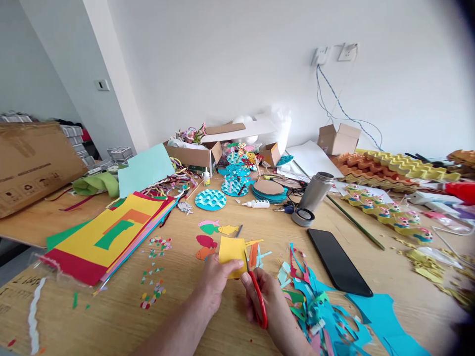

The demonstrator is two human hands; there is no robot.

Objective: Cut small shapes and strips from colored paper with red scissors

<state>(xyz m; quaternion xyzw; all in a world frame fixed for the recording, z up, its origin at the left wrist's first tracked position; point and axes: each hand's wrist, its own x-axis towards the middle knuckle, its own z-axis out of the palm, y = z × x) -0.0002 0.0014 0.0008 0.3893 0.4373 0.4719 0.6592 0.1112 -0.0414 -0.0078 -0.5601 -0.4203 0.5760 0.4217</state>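
Observation:
Between thumb and fingers, my left hand [215,279] pinches a small piece of yellow paper [230,248]. Red-handled scissors [259,296] are gripped in my right hand [269,299], their blades at the right edge of that paper. A thin yellow strip [254,242] sticks out beyond the blades. Just past the paper lie paper fish: a pink one [209,223], a green one [210,229], a yellow one [227,229], a red one [206,242] and an orange one [205,253], partly behind my left hand. A pencil-like tip [240,230] shows behind the paper's top edge.
Coloured paper sheets [79,247] are stacked at left, near small confetti [153,294]. Blue scraps [322,316] spread at right beside a black phone [338,262]. Farther back stand a steel flask [317,192], a glue bottle [257,203], a blue wavy disc [210,200] and egg trays [378,170].

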